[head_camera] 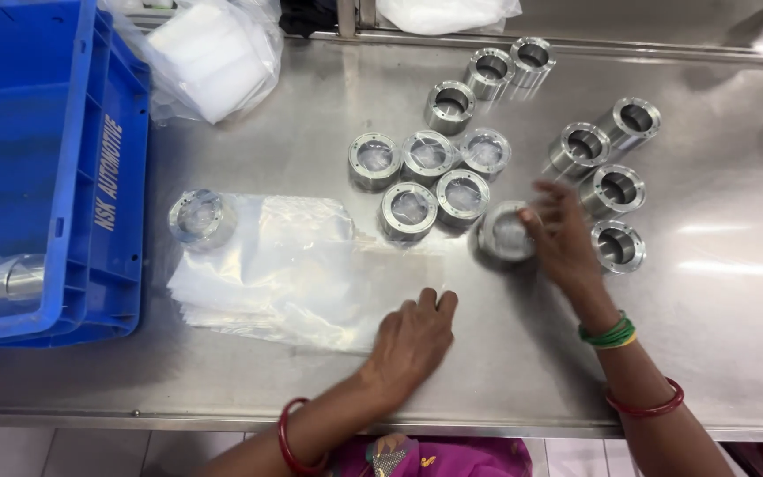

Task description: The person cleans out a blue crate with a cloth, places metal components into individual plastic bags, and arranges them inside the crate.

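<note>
A single head-worn camera is looking almost straight down from above the person, facing away from their body across a steel table. It is sitting close, so both forearms are entering from the bottom edge. The table's near edge is running along the bottom, its far rail along the top, and a blue crate is filling the left side.

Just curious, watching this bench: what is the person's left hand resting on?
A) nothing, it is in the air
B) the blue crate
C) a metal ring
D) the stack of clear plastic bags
D: the left hand lies flat on the edge of the stack of clear plastic bags, while the right hand grips a metal ring.
</note>
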